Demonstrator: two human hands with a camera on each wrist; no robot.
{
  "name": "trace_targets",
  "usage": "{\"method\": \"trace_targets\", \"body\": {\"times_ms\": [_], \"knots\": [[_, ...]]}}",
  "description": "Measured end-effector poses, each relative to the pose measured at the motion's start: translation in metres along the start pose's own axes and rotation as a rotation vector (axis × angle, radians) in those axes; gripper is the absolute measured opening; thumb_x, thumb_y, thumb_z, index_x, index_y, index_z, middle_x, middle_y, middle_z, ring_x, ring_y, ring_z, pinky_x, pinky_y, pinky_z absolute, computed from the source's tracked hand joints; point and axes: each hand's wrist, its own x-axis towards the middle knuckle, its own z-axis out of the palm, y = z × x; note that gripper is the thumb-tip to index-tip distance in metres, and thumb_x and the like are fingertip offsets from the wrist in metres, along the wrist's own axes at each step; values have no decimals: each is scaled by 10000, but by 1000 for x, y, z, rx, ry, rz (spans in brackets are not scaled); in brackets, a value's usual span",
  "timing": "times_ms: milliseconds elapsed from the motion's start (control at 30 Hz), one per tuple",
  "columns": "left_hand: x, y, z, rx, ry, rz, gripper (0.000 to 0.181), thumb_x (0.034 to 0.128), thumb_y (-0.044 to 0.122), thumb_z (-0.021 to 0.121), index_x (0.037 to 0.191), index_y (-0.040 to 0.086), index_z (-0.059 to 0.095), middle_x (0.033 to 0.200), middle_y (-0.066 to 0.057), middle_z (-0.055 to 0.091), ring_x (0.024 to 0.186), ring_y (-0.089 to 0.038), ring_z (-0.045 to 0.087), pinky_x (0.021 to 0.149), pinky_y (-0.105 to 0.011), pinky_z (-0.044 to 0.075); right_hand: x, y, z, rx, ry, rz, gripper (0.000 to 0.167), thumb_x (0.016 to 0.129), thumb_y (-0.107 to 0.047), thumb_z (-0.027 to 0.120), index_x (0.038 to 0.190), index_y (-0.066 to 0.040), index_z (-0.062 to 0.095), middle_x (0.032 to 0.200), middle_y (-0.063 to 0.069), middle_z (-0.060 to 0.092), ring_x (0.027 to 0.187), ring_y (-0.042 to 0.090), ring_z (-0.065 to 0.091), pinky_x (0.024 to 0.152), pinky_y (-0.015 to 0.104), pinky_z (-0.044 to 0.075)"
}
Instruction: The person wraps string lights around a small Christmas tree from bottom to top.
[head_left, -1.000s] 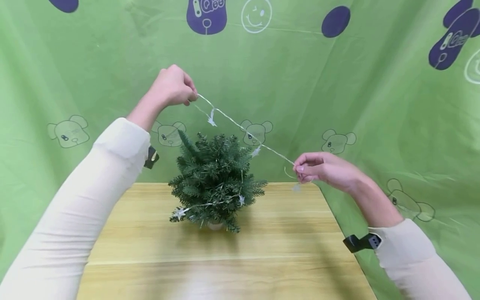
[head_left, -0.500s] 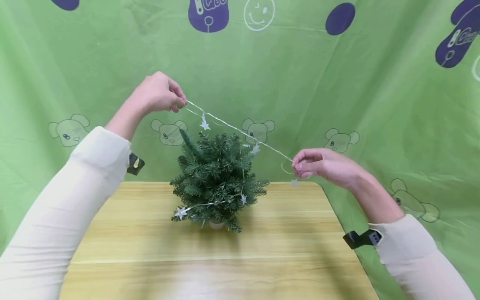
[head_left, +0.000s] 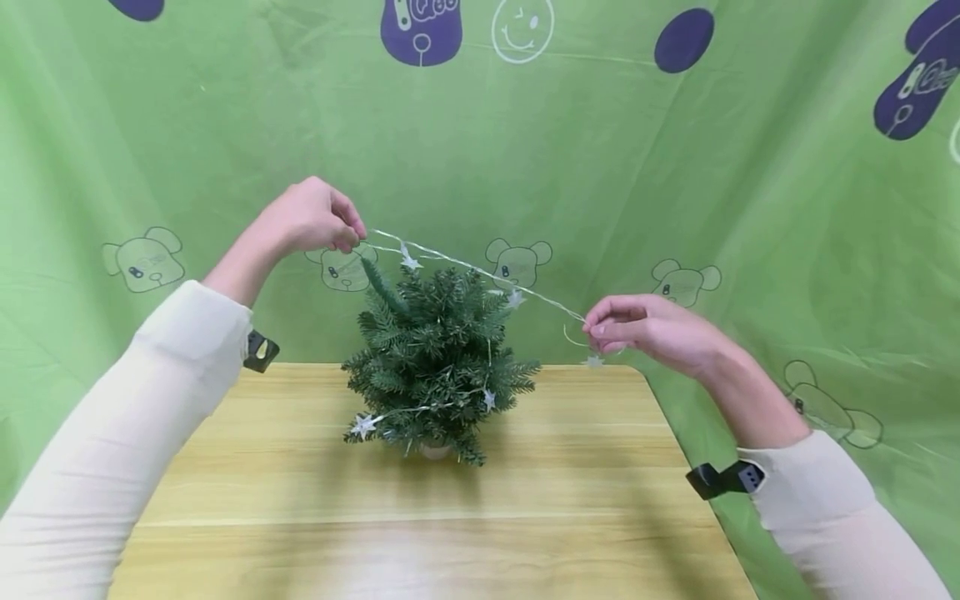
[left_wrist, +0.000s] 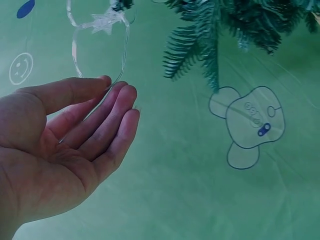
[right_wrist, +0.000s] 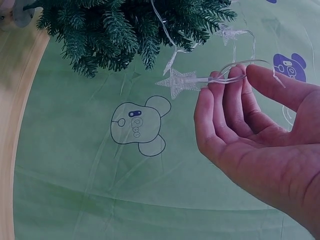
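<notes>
A small artificial Christmas tree [head_left: 442,367] stands on the table, partly wrapped in a clear star string light [head_left: 480,268]. My left hand [head_left: 318,217], up and left of the treetop, pinches the wire between thumb and fingertips; the left wrist view shows a loop of it at those fingertips. My right hand [head_left: 652,333], right of the tree, pinches the string near one end, and a star [right_wrist: 177,84] juts out past its fingers. Between the hands the wire slants down to the right across the treetop. More stars, such as the star [head_left: 364,426] at lower left, lie on the branches.
The light wooden table [head_left: 300,533] extends in front of the tree. Close behind it hangs a green printed cloth [head_left: 585,158]. Black straps [head_left: 723,482] sit by the sleeve cuffs.
My left hand has come down and to the left, lowering the string toward the treetop. The right hand has stayed nearly still and keeps its pinch.
</notes>
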Motion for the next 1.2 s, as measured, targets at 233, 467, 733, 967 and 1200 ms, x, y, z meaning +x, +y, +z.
{"method": "trace_targets", "body": {"times_ms": [233,467,733,967,1200], "knots": [[-1,-14,19,29,-77,10,149,923,60,667,1063,52,719,1033,-103,758,932,-230,691,974,-502,533,-1,1,0,2,10,5,269,1000,-193,610,1182,3,590,1099,128,661,1053,312,647,1016,416,512],[-4,-22,35,-10,-192,45,180,921,51,672,1094,11,701,1093,-140,741,1010,-284,697,983,-469,556,-1,1,-1,3,7,-12,271,1004,-178,599,1189,21,589,1098,143,666,1042,317,657,1016,423,517],[-8,-23,46,18,-374,75,289,943,89,658,1221,16,688,1243,-182,700,1110,-326,686,1012,-444,551,0,3,-1,9,7,-17,273,1001,-162,598,1196,29,586,1106,157,663,1050,316,654,1004,410,530],[-11,-18,46,22,-308,79,332,973,130,643,1289,30,662,1249,-184,702,1118,-325,685,1014,-469,545,0,3,-1,11,15,-18,275,999,-169,605,1191,27,589,1098,155,665,1055,333,651,1000,393,533],[-20,1,38,56,-66,97,213,976,189,661,1138,65,719,1116,-133,744,977,-258,678,878,-434,570,-1,3,-1,7,23,-4,278,996,-174,611,1191,22,591,1103,151,663,1064,334,647,999,392,531]]}}
